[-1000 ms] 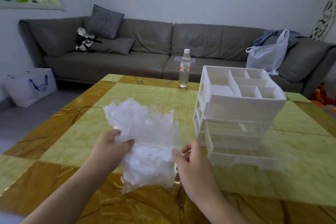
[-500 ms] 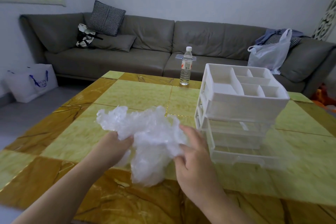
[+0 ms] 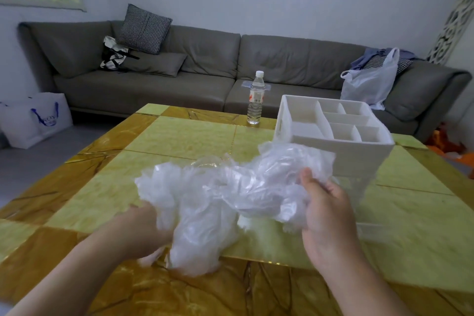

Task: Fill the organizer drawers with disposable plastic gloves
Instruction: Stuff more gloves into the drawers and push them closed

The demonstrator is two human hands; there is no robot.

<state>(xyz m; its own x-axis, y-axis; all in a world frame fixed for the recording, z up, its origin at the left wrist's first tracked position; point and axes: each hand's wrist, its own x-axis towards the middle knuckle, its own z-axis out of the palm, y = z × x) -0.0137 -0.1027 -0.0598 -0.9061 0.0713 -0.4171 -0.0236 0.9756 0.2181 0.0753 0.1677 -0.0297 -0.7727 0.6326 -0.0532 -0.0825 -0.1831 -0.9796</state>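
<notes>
— Where's the crumpled bundle of clear plastic gloves (image 3: 230, 197)?
— Above the yellow marble desk (image 3: 179, 141), before the white plastic drawer organizer (image 3: 333, 136). The left hand (image 3: 143, 228) and right hand (image 3: 325, 210) each grip it.

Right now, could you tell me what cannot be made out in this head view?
- Left hand fingers: buried in the bundle of gloves, so its grip is not visible.
- Organizer drawers: the gloves and right hand cover the front.
- Count of gloves: crumpled, translucent, impossible to separate.
- Bottle label: too small to read.
</notes>
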